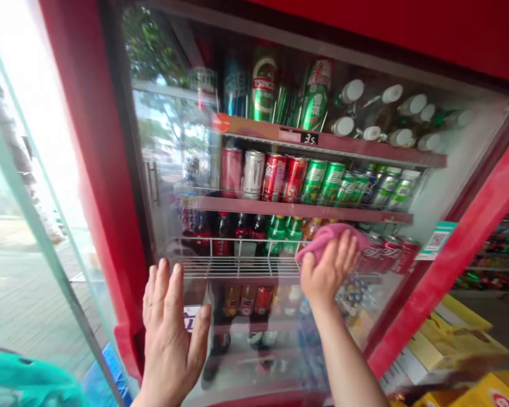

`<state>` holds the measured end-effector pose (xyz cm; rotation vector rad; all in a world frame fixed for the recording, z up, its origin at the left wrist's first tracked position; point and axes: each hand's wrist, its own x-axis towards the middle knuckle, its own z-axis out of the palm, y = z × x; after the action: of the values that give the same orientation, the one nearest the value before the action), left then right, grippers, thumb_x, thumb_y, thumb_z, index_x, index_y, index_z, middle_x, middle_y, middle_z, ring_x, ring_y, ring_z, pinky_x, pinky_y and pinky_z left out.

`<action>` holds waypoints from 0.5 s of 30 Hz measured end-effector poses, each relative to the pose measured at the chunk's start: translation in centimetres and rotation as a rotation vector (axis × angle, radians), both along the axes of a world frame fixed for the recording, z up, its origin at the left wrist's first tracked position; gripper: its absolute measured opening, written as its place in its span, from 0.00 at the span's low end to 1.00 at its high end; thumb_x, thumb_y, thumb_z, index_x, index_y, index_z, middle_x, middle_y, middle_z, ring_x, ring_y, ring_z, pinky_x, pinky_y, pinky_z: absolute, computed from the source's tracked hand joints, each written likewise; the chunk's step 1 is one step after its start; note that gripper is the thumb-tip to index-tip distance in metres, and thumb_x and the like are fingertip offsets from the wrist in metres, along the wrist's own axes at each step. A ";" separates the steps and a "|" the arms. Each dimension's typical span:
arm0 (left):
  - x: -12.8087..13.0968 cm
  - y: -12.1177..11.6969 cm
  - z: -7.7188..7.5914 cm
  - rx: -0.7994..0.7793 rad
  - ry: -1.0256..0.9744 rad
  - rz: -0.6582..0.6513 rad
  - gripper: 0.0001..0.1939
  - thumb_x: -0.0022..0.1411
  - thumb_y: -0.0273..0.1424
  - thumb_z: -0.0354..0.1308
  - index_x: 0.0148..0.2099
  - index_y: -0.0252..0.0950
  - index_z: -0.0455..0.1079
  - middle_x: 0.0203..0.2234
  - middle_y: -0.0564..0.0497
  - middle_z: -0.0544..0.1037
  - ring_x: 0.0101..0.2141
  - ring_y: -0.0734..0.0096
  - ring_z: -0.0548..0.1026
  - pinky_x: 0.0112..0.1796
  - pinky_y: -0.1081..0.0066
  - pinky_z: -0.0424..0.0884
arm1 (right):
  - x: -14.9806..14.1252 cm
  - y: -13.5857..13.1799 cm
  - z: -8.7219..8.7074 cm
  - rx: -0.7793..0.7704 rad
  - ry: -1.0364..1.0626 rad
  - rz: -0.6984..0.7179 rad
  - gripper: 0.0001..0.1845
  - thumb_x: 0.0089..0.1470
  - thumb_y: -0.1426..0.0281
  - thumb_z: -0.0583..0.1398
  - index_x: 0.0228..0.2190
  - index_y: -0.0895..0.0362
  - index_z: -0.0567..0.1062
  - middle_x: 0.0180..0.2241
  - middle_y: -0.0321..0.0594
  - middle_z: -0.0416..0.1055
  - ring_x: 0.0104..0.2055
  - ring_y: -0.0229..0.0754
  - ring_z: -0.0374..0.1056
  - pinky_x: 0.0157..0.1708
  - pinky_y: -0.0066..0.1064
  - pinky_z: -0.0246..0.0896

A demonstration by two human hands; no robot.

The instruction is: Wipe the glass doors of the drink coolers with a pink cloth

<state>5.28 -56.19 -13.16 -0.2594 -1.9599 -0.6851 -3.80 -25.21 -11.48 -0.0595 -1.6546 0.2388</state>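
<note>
Taking the cooler's glass door (186, 169) as landmark, and starting at its left: a red door frame (97, 186) runs down that edge, with a street-side pane and a scrap of teal cloth further left. The left hand (169, 333) lies flat on the lower left of the glass, fingers spread, its grip open and holding nothing. The glass is stiff, smooth and likely breakable, so it wants even, moderate pressure rather than a shove. Right of centre, the right hand (328, 265) presses a pink cloth (328, 236) against the glass, fingers curled over it and pinching it to the pane; the cloth looks soft, light and limp, best bunched under the palm. Behind the glass, out of reach, stand cans (280, 178) and bottles (237, 229) on shelves. To the right of the door, yellow cartons (462, 333) crowd its lower corner and could hamper the elbow there.
</note>
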 end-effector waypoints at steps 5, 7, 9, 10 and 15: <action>-0.1 -2.5 -1.5 0.015 -0.018 -0.011 0.43 0.76 0.37 0.58 0.85 0.45 0.45 0.84 0.45 0.48 0.83 0.53 0.46 0.80 0.49 0.47 | -1.3 0.7 1.2 -0.250 0.045 -0.085 0.47 0.73 0.56 0.53 0.82 0.62 0.45 0.82 0.70 0.45 0.84 0.77 0.43 0.74 0.82 0.46; -0.1 -3.0 -1.8 0.012 -0.039 -0.025 0.43 0.76 0.36 0.58 0.85 0.45 0.45 0.84 0.45 0.49 0.83 0.54 0.47 0.80 0.50 0.47 | -1.5 -2.2 1.9 -0.241 0.051 -0.106 0.47 0.74 0.54 0.52 0.82 0.61 0.44 0.81 0.69 0.46 0.84 0.78 0.43 0.73 0.84 0.47; 0.0 -3.4 -1.9 0.025 -0.069 -0.037 0.43 0.76 0.35 0.58 0.85 0.46 0.45 0.84 0.46 0.50 0.83 0.54 0.47 0.80 0.50 0.49 | -1.5 -5.8 2.8 -0.172 0.041 -0.101 0.47 0.75 0.52 0.51 0.82 0.60 0.44 0.81 0.69 0.48 0.83 0.79 0.44 0.72 0.84 0.49; 0.1 -3.5 -1.8 0.035 -0.079 -0.042 0.42 0.76 0.35 0.57 0.85 0.46 0.45 0.84 0.46 0.50 0.83 0.54 0.48 0.80 0.50 0.49 | -1.4 -7.6 3.4 -0.130 0.031 -0.091 0.47 0.75 0.51 0.51 0.82 0.61 0.45 0.81 0.69 0.49 0.83 0.79 0.45 0.72 0.83 0.49; -0.3 -4.3 -1.4 0.003 -0.044 -0.078 0.43 0.76 0.33 0.57 0.85 0.45 0.45 0.84 0.46 0.49 0.83 0.55 0.48 0.80 0.54 0.49 | -0.5 -16.7 4.0 0.092 -0.056 0.037 0.41 0.76 0.52 0.51 0.79 0.61 0.58 0.78 0.63 0.59 0.83 0.75 0.46 0.77 0.77 0.42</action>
<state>4.96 -60.51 -14.59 -0.3224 -1.9991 -0.7494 -4.29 -41.86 -7.47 0.0342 -1.7217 0.1911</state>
